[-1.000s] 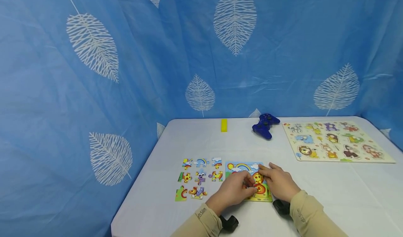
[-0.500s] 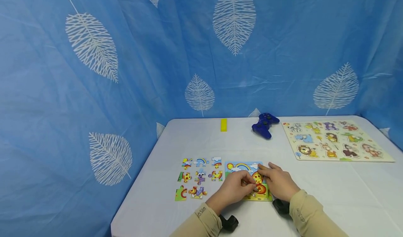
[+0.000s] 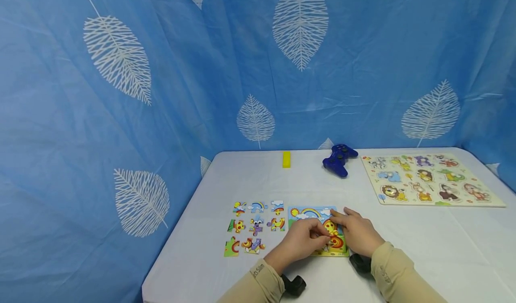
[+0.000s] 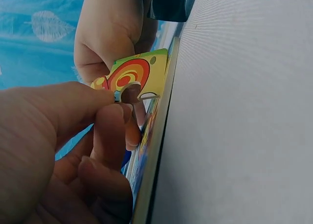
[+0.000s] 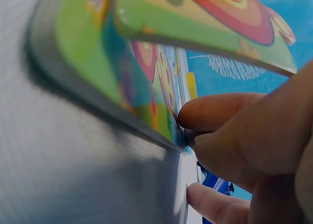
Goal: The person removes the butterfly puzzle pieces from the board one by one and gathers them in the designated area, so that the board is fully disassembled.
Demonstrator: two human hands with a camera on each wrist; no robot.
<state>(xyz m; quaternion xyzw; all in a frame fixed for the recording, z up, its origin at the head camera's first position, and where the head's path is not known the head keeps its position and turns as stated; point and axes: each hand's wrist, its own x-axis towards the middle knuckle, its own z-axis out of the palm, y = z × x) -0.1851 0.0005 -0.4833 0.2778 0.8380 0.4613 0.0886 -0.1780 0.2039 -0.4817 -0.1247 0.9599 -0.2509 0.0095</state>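
A puzzle piece point(image 4: 128, 79) is pinched in the left hand point(image 3: 300, 240) over the puzzle board point(image 3: 312, 213) on the table point(image 3: 403, 231); the board is steadied by flat right hand point(image 3: 359, 236) fingers; piece best lowered level

The head view was bright and evenly lit, with only soft, short shadows under the hands and little glare on the white table point(image 3: 423, 236). Straight lines bowed toward its edges. Both wrist views were soft: the right wrist view was heavily blurred at close range, with a dark shadow lower left.
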